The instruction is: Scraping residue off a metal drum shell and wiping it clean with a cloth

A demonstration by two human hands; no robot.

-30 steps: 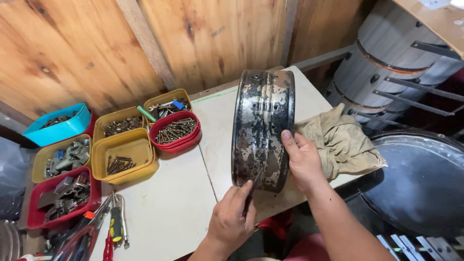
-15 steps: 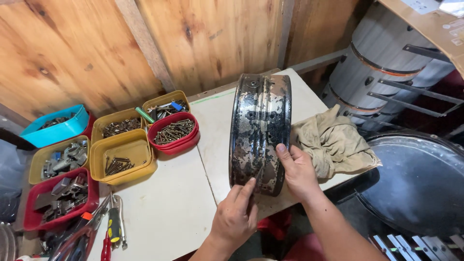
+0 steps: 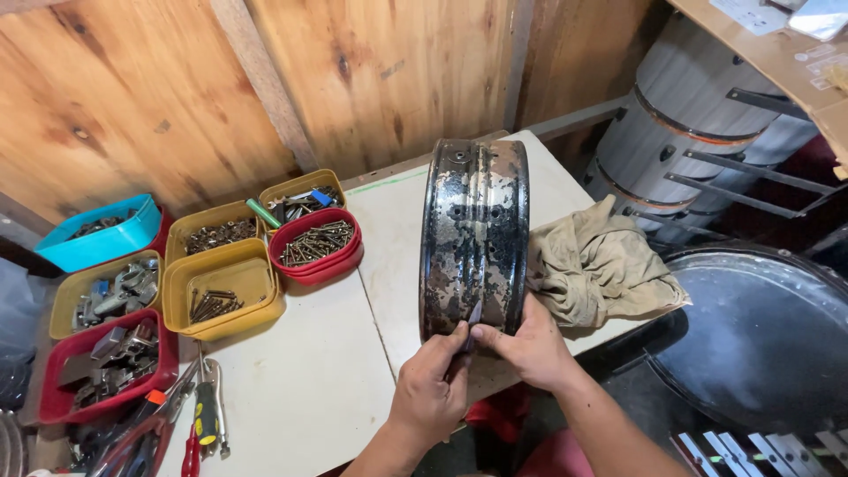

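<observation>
One worn metal rim point(image 3: 475, 238) is held upright on edge on the white surface point(image 3: 327, 371). A small blade point(image 3: 473, 316), mostly hidden, is pinched in the left hand point(image 3: 430, 393); the rim's lower edge is gripped by the right hand point(image 3: 530, 346). One rag point(image 3: 594, 265) and seven trays point(image 3: 225, 287) are counted; the tools point(image 3: 205, 415) are cut off.

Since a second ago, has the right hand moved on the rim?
Yes. The right hand slid off the rim's cloth-side edge, away from the cloth, to the rim's near face, meeting the left hand.

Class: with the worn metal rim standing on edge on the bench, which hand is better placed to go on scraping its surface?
The left hand: it pinches a small blade against the rim, while the right hand braces the rim's lower edge.
</observation>
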